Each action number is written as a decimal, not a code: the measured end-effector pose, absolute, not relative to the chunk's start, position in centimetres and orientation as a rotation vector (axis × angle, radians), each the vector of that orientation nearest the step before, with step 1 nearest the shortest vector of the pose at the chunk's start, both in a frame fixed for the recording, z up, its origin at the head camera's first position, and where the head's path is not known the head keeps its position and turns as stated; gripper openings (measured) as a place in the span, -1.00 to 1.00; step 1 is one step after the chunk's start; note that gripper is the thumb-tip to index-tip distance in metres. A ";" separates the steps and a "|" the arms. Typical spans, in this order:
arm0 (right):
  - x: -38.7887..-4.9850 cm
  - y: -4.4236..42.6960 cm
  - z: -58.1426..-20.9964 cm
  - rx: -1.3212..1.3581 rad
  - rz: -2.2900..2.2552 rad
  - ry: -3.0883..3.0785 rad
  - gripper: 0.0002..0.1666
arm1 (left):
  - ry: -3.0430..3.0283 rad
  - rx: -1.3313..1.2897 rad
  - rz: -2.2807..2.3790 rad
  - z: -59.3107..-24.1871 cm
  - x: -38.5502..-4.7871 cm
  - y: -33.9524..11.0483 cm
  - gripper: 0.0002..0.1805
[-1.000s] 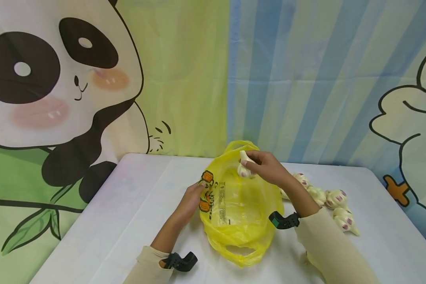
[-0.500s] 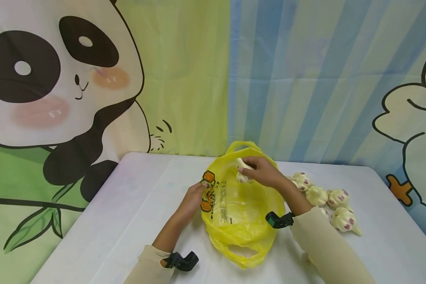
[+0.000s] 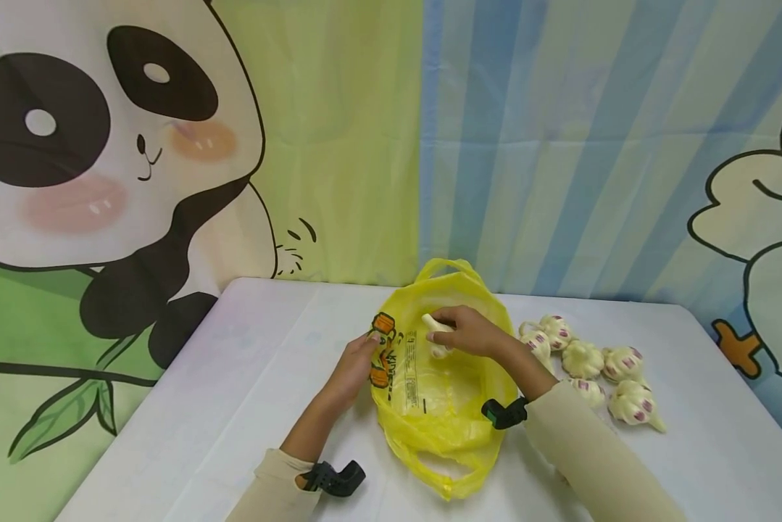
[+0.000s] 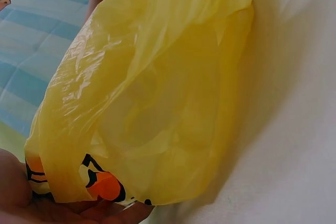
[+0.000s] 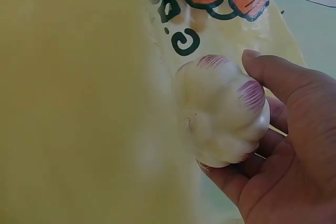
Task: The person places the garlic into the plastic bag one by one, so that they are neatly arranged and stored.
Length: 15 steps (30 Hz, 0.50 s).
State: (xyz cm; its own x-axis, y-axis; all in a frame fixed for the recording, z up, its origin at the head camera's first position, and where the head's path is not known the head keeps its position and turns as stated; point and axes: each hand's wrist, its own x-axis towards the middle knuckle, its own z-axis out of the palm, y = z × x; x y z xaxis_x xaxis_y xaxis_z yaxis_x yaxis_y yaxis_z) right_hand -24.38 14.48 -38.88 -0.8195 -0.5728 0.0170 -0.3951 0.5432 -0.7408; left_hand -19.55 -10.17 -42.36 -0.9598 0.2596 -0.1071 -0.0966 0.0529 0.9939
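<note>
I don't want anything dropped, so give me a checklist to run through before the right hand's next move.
1. Grip on the white, purple-streaked garlic bulb: ok, between the right hand's thumb and fingers.
2. Yellow, printed plastic bag steadied: ok, the left hand holds its printed side.
3. Bag mouth open: ok, spread wide.
4. Right hand free for another bulb: not ok, occupied.
5. Bag underside sound: cannot tell, hidden.
6. Loose white garlic bulbs all fully visible: not ok, the beige fabric right sleeve partly covers some.
</note>
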 end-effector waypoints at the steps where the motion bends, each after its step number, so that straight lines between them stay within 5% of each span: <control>1: -24.4 14.5 -38.9 -0.820 -1.148 2.550 -0.70 | 2.077 0.167 1.985 -42.4 -19.6 -10.2 -0.46; 15: -24.1 14.8 -39.4 -0.789 -1.136 2.535 -0.32 | 2.112 0.164 2.000 -42.6 -19.4 -10.0 -0.44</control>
